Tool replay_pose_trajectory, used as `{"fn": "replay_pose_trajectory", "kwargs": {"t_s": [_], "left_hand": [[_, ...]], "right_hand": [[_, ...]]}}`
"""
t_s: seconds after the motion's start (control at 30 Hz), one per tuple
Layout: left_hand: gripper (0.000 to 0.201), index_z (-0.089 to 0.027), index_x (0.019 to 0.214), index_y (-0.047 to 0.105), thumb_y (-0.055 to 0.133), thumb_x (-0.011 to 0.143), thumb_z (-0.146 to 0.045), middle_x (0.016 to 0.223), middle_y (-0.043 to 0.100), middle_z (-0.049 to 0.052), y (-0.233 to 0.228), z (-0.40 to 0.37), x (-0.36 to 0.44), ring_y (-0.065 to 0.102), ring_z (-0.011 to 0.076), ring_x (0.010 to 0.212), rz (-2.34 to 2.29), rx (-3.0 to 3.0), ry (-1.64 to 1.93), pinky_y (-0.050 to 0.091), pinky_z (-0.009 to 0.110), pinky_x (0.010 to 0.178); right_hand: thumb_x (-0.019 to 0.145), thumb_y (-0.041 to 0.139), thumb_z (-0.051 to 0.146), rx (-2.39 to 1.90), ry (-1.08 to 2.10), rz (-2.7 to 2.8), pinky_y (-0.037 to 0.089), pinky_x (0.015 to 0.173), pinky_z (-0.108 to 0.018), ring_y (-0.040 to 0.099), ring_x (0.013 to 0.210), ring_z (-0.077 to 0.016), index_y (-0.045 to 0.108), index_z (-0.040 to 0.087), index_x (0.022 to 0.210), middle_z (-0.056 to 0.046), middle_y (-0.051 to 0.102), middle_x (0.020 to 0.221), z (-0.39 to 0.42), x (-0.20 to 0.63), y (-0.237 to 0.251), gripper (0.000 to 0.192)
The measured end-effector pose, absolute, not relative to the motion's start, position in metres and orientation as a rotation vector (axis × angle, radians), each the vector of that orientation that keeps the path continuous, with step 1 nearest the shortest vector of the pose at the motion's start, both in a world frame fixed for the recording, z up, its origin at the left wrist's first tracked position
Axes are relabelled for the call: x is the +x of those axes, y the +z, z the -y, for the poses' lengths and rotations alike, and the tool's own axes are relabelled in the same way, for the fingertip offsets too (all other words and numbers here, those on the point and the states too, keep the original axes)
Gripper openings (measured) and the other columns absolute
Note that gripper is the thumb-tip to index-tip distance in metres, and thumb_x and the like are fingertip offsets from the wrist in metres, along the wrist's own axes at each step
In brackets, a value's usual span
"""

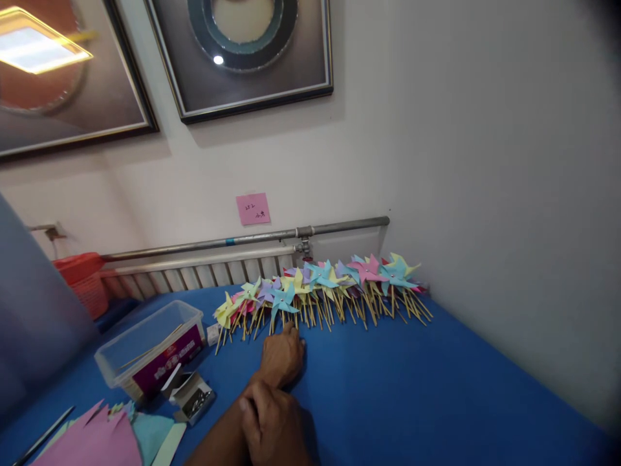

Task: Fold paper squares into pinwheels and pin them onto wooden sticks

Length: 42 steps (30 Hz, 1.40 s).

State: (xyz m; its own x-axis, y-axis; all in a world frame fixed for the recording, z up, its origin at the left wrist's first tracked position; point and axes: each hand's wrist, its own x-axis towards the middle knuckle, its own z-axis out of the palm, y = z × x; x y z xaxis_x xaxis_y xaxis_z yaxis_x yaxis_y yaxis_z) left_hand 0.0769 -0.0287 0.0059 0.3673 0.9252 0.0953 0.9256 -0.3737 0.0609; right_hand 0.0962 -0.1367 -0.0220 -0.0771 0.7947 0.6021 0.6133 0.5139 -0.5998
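Note:
My left hand (283,355) reaches across the blue table to the near edge of a row of paper pinwheels (321,277). Its fingers are closed at the lower end of a thin stick, below a light blue pinwheel (283,300); the fingertips are partly hidden. The pinwheels lie in a pile on wooden sticks, in yellow, pink, purple, blue and green. Close to me, my right hand (274,421) is curled in over my left forearm. Whatever its fingers may hold is out of sight.
Left of my arms stand a small open box of metal pins (196,402) and a clear plastic bin (145,346) with sticks. Pink cut paper (90,437) and a dark pen-like rod (43,435) lie front left. Behind are a pipe (349,226), radiator (233,270) and red basket (87,285).

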Motion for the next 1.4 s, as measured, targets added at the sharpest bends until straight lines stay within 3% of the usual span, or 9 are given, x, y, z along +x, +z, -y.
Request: {"fn": "replay_pose_trajectory", "kwargs": {"t_s": [0.4,0.77,1.17,1.4], "left_hand": [[0.033,-0.022,0.117,0.065,0.039,0.101,-0.035,0.145,0.057,0.009,0.009,0.031,0.077,0.065,0.0228,0.110,1.710,-2.711,-0.218,0.049,0.038,0.099],[0.034,-0.020,0.115,0.063,0.036,0.102,-0.035,0.144,0.057,0.010,0.004,0.029,0.076,0.068,0.0222,0.107,1.641,-2.693,-0.209,0.051,0.037,0.091],[0.036,-0.018,0.110,0.064,0.035,0.102,-0.037,0.157,0.046,0.010,-0.001,0.025,0.081,0.070,0.0242,0.106,1.396,-2.780,-0.228,0.054,0.039,0.088],[0.038,-0.017,0.113,0.062,0.033,0.103,-0.040,0.160,0.041,0.010,0.000,0.012,0.088,0.066,0.0256,0.117,1.401,-2.794,-0.236,0.054,0.040,0.093]], "right_hand": [[0.091,0.052,0.020,-1.193,0.220,1.785,0.033,0.061,-0.026,0.068,0.067,-0.0162,0.057,0.024,0.082,0.001,0.072,0.074,0.135,0.095,-0.025,0.010],[0.090,0.052,0.019,-1.210,0.225,1.792,0.032,0.062,-0.028,0.070,0.069,-0.0166,0.058,0.024,0.083,0.001,0.073,0.076,0.135,0.094,-0.025,0.011],[0.091,0.051,0.019,-1.198,0.232,1.737,0.031,0.062,-0.027,0.067,0.067,-0.0152,0.058,0.024,0.083,0.002,0.071,0.076,0.134,0.096,-0.028,0.011],[0.092,0.051,0.021,-1.219,0.185,1.697,0.032,0.062,-0.028,0.068,0.067,-0.0162,0.057,0.024,0.081,0.001,0.071,0.074,0.132,0.097,-0.030,0.013]]}}
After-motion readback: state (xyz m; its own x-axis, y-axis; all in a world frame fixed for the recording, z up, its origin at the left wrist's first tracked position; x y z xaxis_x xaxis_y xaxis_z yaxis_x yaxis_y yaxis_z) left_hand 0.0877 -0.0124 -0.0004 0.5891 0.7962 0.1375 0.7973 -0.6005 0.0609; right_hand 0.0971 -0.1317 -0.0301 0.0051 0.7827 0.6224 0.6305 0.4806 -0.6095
